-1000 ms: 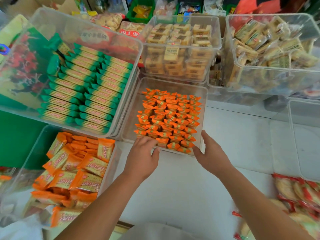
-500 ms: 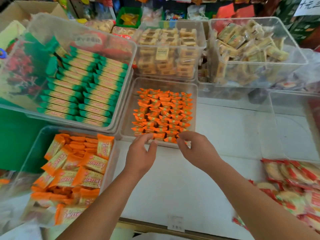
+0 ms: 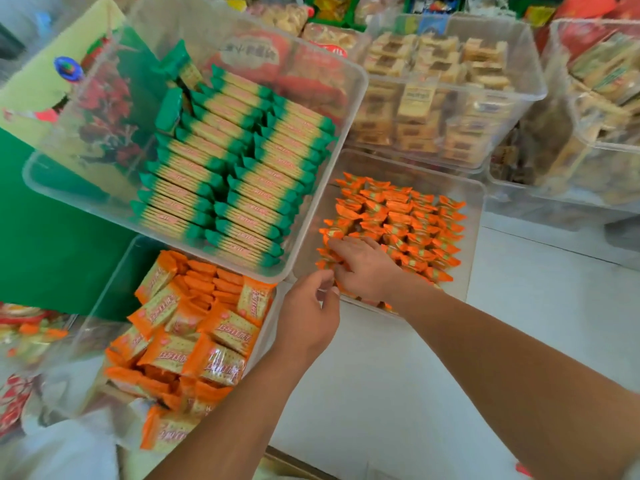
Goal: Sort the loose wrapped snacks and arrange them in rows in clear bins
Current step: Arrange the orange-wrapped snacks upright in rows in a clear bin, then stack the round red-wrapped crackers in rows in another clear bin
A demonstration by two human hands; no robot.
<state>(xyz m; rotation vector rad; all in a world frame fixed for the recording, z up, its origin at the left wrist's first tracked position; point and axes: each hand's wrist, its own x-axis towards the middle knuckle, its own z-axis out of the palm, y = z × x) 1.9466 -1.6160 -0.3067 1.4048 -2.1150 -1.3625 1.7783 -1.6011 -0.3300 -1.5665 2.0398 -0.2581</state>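
- Right hand (image 3: 367,268): palm down inside the shallow clear bin (image 3: 475,244), fingers (image 3: 337,244) loosely stretched to the left, resting on the near-left candies.
- Left hand (image 3: 308,313): at the near-left corner of that bin, just beside the right hand, fingers curled in toward the thumb; cannot tell whether pinching a candy, the rim or nothing.
- Small orange candies (image 3: 408,220): in rows across the floor of the shallow bin, the near-left rows partly hidden under the right hand.
- Green-wrapped biscuits (image 3: 235,174): stacked in two neat tilted rows in a large clear bin (image 3: 86,199), left of the candies.
- Orange biscuit packs (image 3: 194,341): heaped loose, unsorted, in another clear bin (image 3: 104,299), in front of the green ones.
- Tan wafer packs (image 3: 433,60): layered in a deep clear bin (image 3: 519,109) behind the candy bin.
- White bench (image 3: 381,393): under both forearms and the bins.
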